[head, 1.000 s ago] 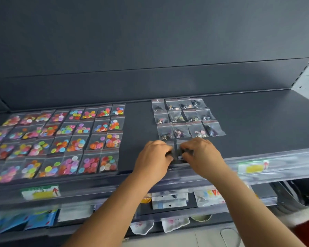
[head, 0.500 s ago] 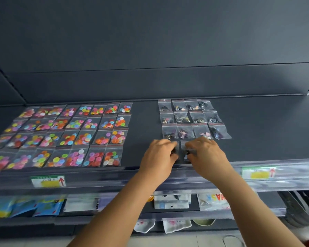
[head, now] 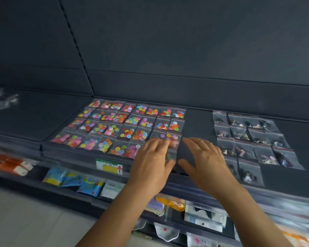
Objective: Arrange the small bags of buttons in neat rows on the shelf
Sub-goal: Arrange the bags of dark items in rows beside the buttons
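Small clear bags of bright coloured buttons [head: 125, 129] lie in rows on the dark shelf [head: 196, 125], left of centre. A second block of bags with dark buttons [head: 251, 139] lies in rows to the right. My left hand [head: 153, 163] hovers with straight fingers over the near right corner of the coloured block, hiding a bag or two there. My right hand [head: 207, 161] is spread flat over the bare strip between the two blocks, beside the dark bags' left column. Neither hand holds anything.
A clear plastic rail with a yellow and green price label [head: 109, 165] runs along the shelf's front edge. Below it hang packets, blue and yellow ones [head: 73, 180] at left, white ones [head: 205, 218] lower right. A crumpled clear wrapper [head: 2, 102] lies far left.
Both hands let go of the dark bags at the front of the right block, opened, and moved left toward the coloured block. The view swung left.
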### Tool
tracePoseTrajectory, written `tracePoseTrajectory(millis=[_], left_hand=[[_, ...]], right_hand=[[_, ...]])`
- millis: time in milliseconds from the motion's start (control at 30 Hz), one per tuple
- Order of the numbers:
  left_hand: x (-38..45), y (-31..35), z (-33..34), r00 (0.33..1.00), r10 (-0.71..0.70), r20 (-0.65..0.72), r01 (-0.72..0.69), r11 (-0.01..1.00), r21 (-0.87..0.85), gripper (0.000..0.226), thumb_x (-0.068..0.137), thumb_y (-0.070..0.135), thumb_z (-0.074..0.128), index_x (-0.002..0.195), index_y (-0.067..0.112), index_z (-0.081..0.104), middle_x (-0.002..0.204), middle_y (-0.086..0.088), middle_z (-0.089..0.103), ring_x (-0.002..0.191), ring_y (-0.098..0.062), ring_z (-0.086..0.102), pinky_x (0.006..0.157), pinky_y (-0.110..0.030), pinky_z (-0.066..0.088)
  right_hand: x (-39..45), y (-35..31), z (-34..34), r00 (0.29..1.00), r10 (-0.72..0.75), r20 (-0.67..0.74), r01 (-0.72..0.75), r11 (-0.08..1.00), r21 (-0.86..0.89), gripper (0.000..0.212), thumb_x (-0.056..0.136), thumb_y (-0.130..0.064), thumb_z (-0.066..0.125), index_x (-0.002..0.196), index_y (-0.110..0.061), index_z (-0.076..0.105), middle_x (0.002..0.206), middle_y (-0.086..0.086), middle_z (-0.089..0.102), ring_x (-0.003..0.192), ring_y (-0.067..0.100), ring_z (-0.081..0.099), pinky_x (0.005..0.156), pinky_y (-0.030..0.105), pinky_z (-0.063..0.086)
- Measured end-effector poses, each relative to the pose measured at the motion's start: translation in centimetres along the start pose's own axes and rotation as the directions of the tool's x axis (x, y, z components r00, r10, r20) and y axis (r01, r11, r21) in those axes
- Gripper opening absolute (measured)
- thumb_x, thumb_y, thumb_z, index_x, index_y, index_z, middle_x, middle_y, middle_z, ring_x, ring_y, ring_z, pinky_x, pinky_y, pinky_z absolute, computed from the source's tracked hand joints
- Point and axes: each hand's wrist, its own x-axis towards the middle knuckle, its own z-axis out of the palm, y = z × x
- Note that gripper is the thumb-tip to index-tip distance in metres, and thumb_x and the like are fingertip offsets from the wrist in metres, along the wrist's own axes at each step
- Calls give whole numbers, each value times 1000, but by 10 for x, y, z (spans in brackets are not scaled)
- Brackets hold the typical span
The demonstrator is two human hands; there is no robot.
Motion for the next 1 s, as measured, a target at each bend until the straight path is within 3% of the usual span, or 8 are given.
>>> tracePoseTrajectory(millis=[267, 633, 1000], left_hand=[[-46, -135, -62, 979, -186, -79, 188, 982, 18, 61, 94, 43, 46, 147, 23, 25, 147, 3, 34, 136, -17, 25, 111, -29, 21], [-112, -327, -145, 938, -304, -170, 316, 947, 51, 61, 93, 42, 50, 146, 21, 30, 144, 1, 39, 133, -16, 30, 109, -27, 22], [-127, -470, -184, 868, -443, -223, 458, 889, 18, 58, 92, 38, 53, 144, 19, 35, 141, 0, 44, 129, -17, 34, 106, -27, 26]], right_hand=[[49, -140, 44, 985, -171, 19, 169, 983, 72, 61, 91, -48, 48, 145, -29, 27, 150, -7, 32, 139, 17, 24, 113, 37, 18], [104, -350, 120, 949, -308, 64, 290, 937, 195, 60, 90, -47, 50, 144, -29, 30, 149, -8, 33, 138, 15, 24, 114, 36, 16], [179, -485, 178, 881, -460, 112, 430, 877, 216, 59, 91, -47, 49, 144, -29, 31, 149, -10, 32, 137, 12, 25, 111, 30, 14]])
